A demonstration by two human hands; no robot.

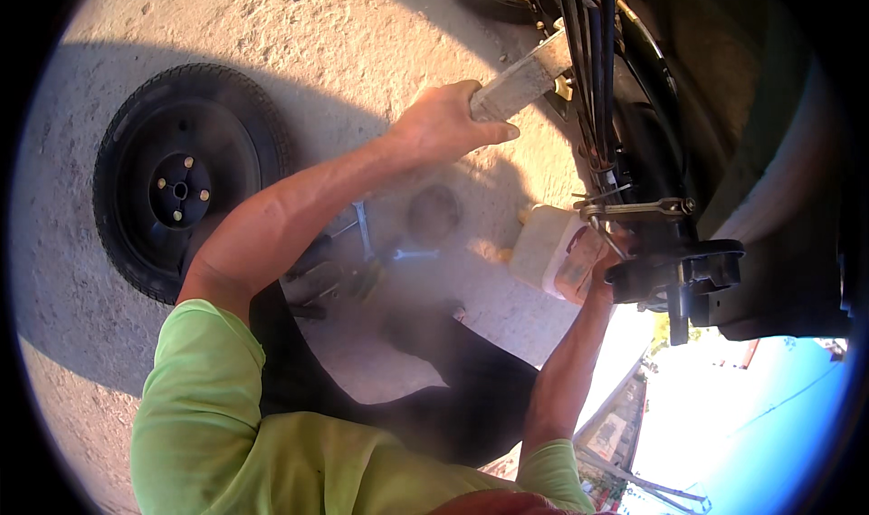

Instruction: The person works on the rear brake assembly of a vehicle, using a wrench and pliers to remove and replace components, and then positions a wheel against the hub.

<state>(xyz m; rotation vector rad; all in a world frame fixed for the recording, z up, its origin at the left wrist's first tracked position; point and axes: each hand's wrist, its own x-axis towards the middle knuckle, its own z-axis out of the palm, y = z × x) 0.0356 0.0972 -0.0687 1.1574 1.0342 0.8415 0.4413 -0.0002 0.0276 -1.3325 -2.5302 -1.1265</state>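
My left hand (442, 124) grips the near end of a worn wooden block (523, 73), thumb on one side and fingers on the other. The block's far end reaches the underside of a vehicle, beside a bundle of dark rods or leaf springs (599, 71). On the right, my right hand (605, 269) is up by a black wheel hub (674, 271); its fingers are mostly hidden. A spanner (644, 209) lies across the metal parts just above the hub. Close to that hand stands a pale plastic jug (541, 246).
A black wheel with tyre (186, 185) lies flat on the dusty ground at left. Two spanners, one upright in view (364, 232) and one crosswise (416, 254), lie near my dark-trousered legs (453, 406). The vehicle's dark body (769, 171) overhangs the right side.
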